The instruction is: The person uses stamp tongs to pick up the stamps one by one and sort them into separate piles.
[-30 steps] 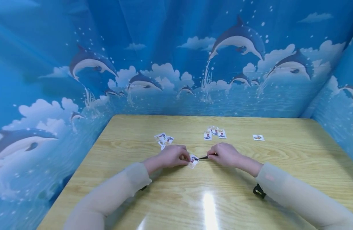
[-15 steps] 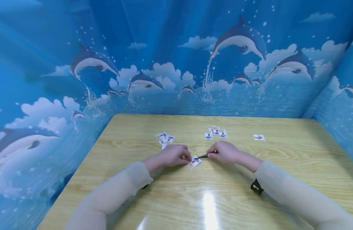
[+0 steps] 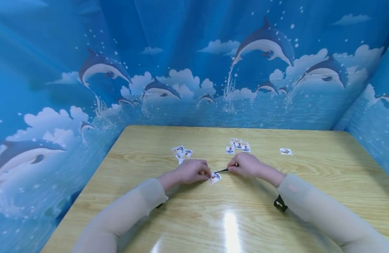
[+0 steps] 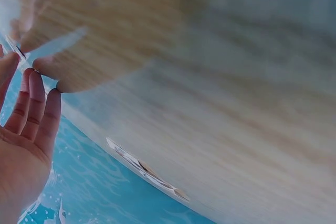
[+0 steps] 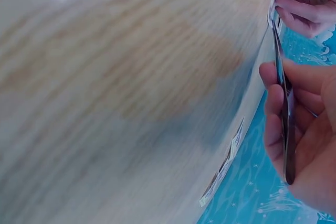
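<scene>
Near the middle of the table, a small white card with a coloured picture [image 3: 216,177] lies under the fingertips of the left hand [image 3: 189,171], whose thumb and finger pinch its left edge. The right hand [image 3: 246,165] grips dark tweezers [image 3: 224,170], their tips at the card's upper part. In the right wrist view, the tweezers [image 5: 287,114] run along the right hand's fingers [image 5: 312,124], pointing to the card beside the left hand [image 5: 310,3]. The left wrist view has the left hand [image 4: 26,145] at the left border, its other fingers extended.
Several overlapping picture cards [image 3: 178,150] lie beyond the left hand, partly hidden by it. Another overlapping group [image 3: 238,144] is farther back, near the centre. A single card [image 3: 286,151] lies to the right on the wooden table [image 3: 327,165]. Dolphin-printed cloth [image 3: 194,63] hangs behind.
The card has turned slightly and shows more of its right side. The tweezers' tips have shifted a little toward its upper edge, along with the right hand. The left hand stays nearly still.
</scene>
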`<state>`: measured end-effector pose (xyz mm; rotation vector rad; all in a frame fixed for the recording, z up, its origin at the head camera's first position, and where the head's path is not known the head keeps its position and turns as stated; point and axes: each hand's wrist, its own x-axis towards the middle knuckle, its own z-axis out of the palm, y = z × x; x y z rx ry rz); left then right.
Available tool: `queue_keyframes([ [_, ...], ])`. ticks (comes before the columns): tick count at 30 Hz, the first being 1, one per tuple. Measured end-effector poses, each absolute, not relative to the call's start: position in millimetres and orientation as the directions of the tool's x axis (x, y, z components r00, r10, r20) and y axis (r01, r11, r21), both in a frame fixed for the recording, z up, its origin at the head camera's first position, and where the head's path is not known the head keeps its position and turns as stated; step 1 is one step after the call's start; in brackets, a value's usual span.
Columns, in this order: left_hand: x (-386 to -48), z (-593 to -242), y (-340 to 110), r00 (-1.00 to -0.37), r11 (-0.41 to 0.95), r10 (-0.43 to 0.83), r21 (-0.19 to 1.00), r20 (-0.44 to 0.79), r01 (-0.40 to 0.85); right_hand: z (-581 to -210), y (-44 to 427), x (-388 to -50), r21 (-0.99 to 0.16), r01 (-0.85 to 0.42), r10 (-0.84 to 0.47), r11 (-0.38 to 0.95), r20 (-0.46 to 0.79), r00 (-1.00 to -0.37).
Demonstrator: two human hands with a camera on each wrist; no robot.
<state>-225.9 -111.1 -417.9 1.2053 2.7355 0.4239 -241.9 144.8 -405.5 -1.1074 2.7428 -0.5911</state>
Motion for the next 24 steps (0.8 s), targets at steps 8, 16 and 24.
queue_keyframes([
  [8, -226, -419, -109, -0.696, 0.668, 0.718, 0.285, -0.003, 0.688, -407, 145, -237, -0.400, -0.622, -0.651, 0.673, 0.077, -0.755],
  [16, -228, -418, -108, -0.718, 0.692, 0.696, 0.275, -0.013, 0.667, -405, 151, -230, -0.386, -0.625, -0.655, 0.678, 0.067, -0.752],
  [24, -227, -417, -109, -0.712, 0.688, 0.702, 0.259, -0.001, 0.678, -404, 152, -218, -0.382, -0.651, -0.691, 0.656, 0.044, -0.722],
])
